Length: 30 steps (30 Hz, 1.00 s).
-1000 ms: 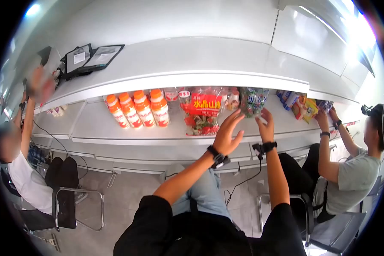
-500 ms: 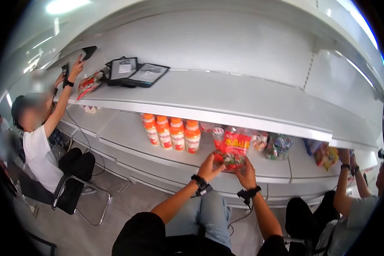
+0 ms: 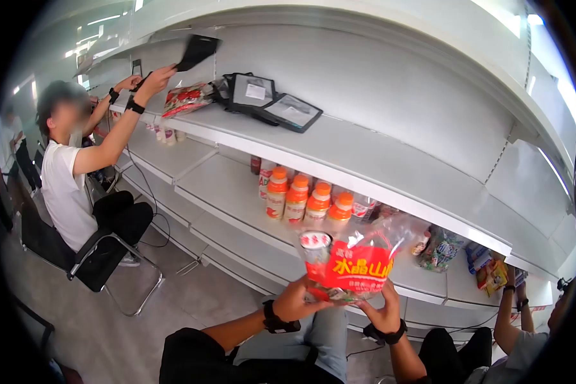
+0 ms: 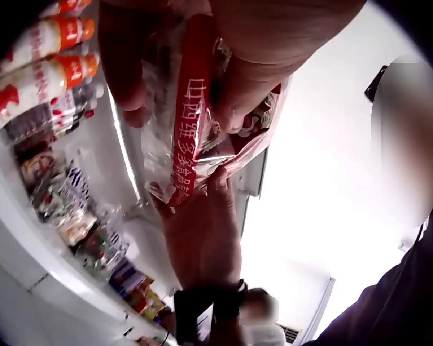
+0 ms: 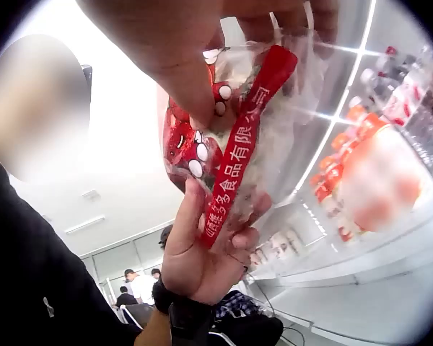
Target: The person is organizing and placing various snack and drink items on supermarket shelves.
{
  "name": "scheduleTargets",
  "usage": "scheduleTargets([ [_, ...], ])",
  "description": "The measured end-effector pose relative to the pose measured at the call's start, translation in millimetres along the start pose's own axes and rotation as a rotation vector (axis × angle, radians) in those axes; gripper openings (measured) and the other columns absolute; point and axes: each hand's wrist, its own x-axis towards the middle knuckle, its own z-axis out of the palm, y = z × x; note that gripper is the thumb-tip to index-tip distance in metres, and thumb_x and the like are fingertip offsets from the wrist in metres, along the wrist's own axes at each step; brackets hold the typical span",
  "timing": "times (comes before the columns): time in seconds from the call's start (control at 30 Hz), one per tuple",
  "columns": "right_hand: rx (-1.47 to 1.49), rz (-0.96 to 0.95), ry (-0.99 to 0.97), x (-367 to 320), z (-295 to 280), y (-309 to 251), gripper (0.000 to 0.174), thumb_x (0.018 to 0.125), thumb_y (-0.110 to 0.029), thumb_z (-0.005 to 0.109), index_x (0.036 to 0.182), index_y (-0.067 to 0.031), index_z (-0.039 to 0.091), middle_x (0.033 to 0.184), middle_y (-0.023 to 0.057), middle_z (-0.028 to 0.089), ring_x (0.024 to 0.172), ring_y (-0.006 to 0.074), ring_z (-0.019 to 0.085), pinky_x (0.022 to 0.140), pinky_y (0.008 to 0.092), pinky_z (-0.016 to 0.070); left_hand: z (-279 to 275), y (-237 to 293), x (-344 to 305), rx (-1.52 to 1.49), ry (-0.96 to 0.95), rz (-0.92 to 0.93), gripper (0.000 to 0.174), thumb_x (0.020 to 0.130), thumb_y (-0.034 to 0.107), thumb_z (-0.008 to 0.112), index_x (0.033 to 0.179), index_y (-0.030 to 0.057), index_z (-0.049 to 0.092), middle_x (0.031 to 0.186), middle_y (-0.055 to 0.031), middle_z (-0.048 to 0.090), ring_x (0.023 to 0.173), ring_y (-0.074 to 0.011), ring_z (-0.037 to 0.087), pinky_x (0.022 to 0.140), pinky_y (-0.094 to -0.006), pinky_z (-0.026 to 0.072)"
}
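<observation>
A clear plastic snack bag (image 3: 358,269) with a red label and yellow lettering is held up in front of the shelf. My left hand (image 3: 293,302) grips its lower left corner, and my right hand (image 3: 385,312) holds the lower right. Seen from the left wrist, the bag's underside has a red strip (image 4: 190,130) with white characters; thumbs and fingers pinch both ends. In the right wrist view, red wrapped pieces (image 5: 191,148) show through the plastic. Behind the bag, orange-capped bottles (image 3: 296,198) stand in a row on the shelf.
A green-toned bag (image 3: 440,248) and colourful packets (image 3: 489,272) lie further right on the middle shelf (image 3: 227,201). Black-framed pouches (image 3: 294,114) and a red bag (image 3: 187,99) rest on the upper shelf. People sit at both sides; one (image 3: 70,173) reaches up at left.
Both hands moved from near the green bag to the red-labelled snack bag, took hold of it and lifted it off the shelf towards me. The head view swung left.
</observation>
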Motion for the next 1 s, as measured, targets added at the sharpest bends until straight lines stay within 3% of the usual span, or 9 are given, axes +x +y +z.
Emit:
scheduleTargets([
  [0.17, 0.097, -0.161, -0.004, 54.3, 52.9, -19.4, 0.052, 0.072, -0.010, 0.078, 0.119, -0.0003, 0.056, 0.107, 0.0171, 0.061, 0.098, 0.0347, 0.056, 0.085, 0.0391, 0.0435, -52.1, 29.0, -18.3, -0.310, 0.419, 0.208, 0.066, 0.082, 0.000, 0.071, 0.136, -0.0004, 0.034, 0.126, -0.0112, 0.054, 0.116, -0.0156, 0.054, 0.095, -0.0321, 0.0460],
  [0.3, 0.146, -0.185, -0.045, 91.0, 89.1, -47.3, 0.050, 0.076, -0.010, 0.076, 0.120, -0.0002, 0.056, 0.108, 0.0168, 0.062, 0.100, 0.0315, 0.058, 0.089, 0.0372, 0.0441, -100.8, 45.3, -28.2, -0.319, 0.440, 0.205, 0.067, 0.083, -0.002, 0.069, 0.137, -0.0016, 0.031, 0.127, -0.0094, 0.053, 0.116, -0.0150, 0.053, 0.096, -0.0316, 0.0452],
  [0.47, 0.281, -0.117, -0.045, 111.6, 123.2, -54.6, 0.043, 0.082, -0.011, 0.073, 0.119, 0.0014, 0.056, 0.109, 0.0154, 0.062, 0.099, 0.0250, 0.060, 0.089, 0.0338, 0.0443, -135.6, 52.8, -42.5, -0.332, 0.444, 0.332, 0.089, 0.083, -0.009, 0.058, 0.150, 0.0019, 0.000, 0.144, -0.0163, 0.036, 0.130, -0.0244, 0.044, 0.104, -0.0386, 0.0386],
  [0.57, 0.320, -0.049, -0.008, 116.1, 135.2, -53.7, 0.042, 0.085, -0.012, 0.070, 0.122, 0.0014, 0.055, 0.111, 0.0137, 0.063, 0.103, 0.0212, 0.059, 0.092, 0.0325, 0.0429, -140.0, 55.6, -39.2, -0.299, 0.503, 0.416, 0.085, 0.084, -0.009, 0.058, 0.150, 0.0012, 0.005, 0.145, -0.0160, 0.035, 0.131, -0.0245, 0.042, 0.106, -0.0387, 0.0369],
  [0.63, 0.356, -0.024, 0.025, 125.3, 139.2, -60.5, 0.042, 0.086, -0.012, 0.069, 0.123, 0.0013, 0.055, 0.111, 0.0129, 0.063, 0.105, 0.0205, 0.058, 0.094, 0.0319, 0.0418, -149.6, 49.0, -38.3, -0.191, 0.513, 0.351, 0.078, 0.085, -0.008, 0.057, 0.149, -0.0004, 0.013, 0.146, -0.0158, 0.034, 0.131, -0.0242, 0.041, 0.106, -0.0385, 0.0368],
  [0.77, 0.419, -0.022, -0.005, 151.4, 140.7, -77.7, 0.050, 0.087, -0.010, 0.067, 0.132, 0.0003, 0.050, 0.128, 0.0138, 0.058, 0.117, 0.0208, 0.054, 0.098, 0.0319, 0.0394, -172.4, 51.6, -28.2, -0.141, 0.589, 0.243, 0.064, 0.088, -0.005, 0.056, 0.145, -0.0039, 0.028, 0.148, -0.0155, 0.034, 0.133, -0.0232, 0.037, 0.107, -0.0377, 0.0360],
  [0.8, 0.412, -0.021, -0.019, 155.7, 140.4, -77.4, 0.055, 0.086, -0.007, 0.067, 0.137, -0.0008, 0.047, 0.133, 0.0140, 0.054, 0.120, 0.0211, 0.053, 0.100, 0.0334, 0.0388, -183.5, 49.1, -19.6, 0.001, 0.663, 0.317, 0.057, 0.091, 0.001, 0.054, 0.143, -0.0050, 0.032, 0.147, -0.0160, 0.036, 0.132, -0.0231, 0.040, 0.104, -0.0351, 0.0381],
  [0.9, 0.555, -0.057, -0.042, 166.5, 142.9, -81.3, 0.054, 0.085, -0.004, 0.066, 0.135, -0.0014, 0.047, 0.132, 0.0132, 0.055, 0.118, 0.0221, 0.054, 0.101, 0.0347, 0.0388, -232.9, 54.3, 11.0, -0.054, 0.743, 0.430, 0.054, 0.093, 0.004, 0.051, 0.143, -0.0038, 0.032, 0.147, -0.0156, 0.037, 0.129, -0.0231, 0.044, 0.101, -0.0352, 0.0428],
  [1.0, 0.515, -0.102, -0.115, 167.1, 140.1, -65.0, 0.044, 0.085, -0.001, 0.065, 0.128, -0.0014, 0.054, 0.126, 0.0136, 0.059, 0.115, 0.0240, 0.057, 0.099, 0.0354, 0.0407, -275.1, 102.5, 45.8, -0.298, 0.756, 0.481, 0.048, 0.095, 0.004, 0.045, 0.142, -0.0027, 0.035, 0.147, -0.0134, 0.038, 0.122, -0.0226, 0.052, 0.098, -0.0368, 0.0483],
])
